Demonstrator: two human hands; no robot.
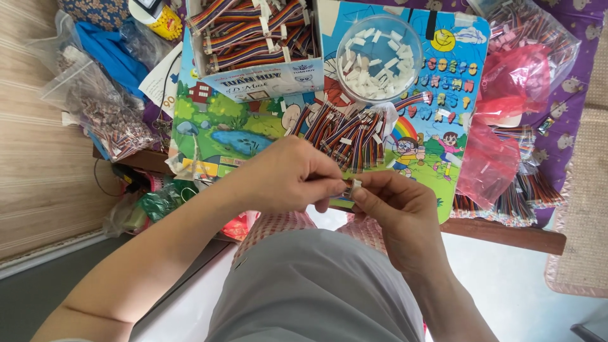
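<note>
My left hand (288, 177) and my right hand (396, 206) meet just above my lap, fingertips pinched together on a small multicoloured ribbon cable with a white connector (350, 185). Most of the cable is hidden inside my fingers. Just beyond my hands lies a loose pile of the same rainbow-striped cables (345, 136) on a colourful cartoon-printed board (247, 130). Farther back stands a clear round bowl (379, 58) filled with small white connector housings.
A cardboard box (253, 38) packed with bundled rainbow cables sits at the back left. Red plastic bags (500, 126) and more cable bundles (513, 199) crowd the right side. Clear zip bags of small parts (107, 117) lie at the left, over the table's wooden edge (506, 233).
</note>
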